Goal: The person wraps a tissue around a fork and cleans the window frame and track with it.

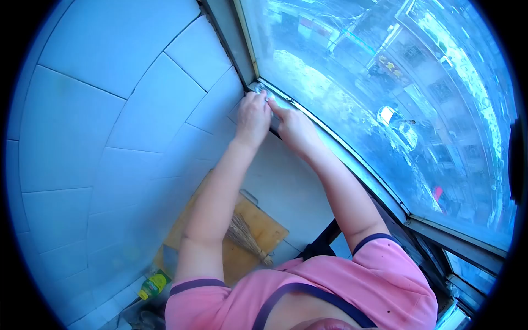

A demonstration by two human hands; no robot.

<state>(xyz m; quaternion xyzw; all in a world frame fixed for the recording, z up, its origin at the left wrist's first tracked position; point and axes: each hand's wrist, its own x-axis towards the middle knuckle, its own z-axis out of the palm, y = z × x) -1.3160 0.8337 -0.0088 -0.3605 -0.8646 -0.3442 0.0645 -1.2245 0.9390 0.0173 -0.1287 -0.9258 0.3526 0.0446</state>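
Both of my arms reach up to the lower corner of the window frame [324, 124], where it meets the tiled wall. My left hand [254, 120] has its fingers curled closed at the corner. My right hand [297, 131] is beside it, thumb and fingers closed and its fingertips touching or nearly touching the left ones. A small whitish, shiny bit [268, 98] shows between the fingertips; its kind is too small to make out. Just past the hands lies the window glass [352, 99], streaked and hazy.
White tiles [159, 104] cover the wall on the left. Below my arms, a wooden board [261, 223] leans with a straw brush [245, 236] against it. A green and yellow bottle [154, 284] is at the lower left. Dark frame parts [456, 236] run along the lower right.
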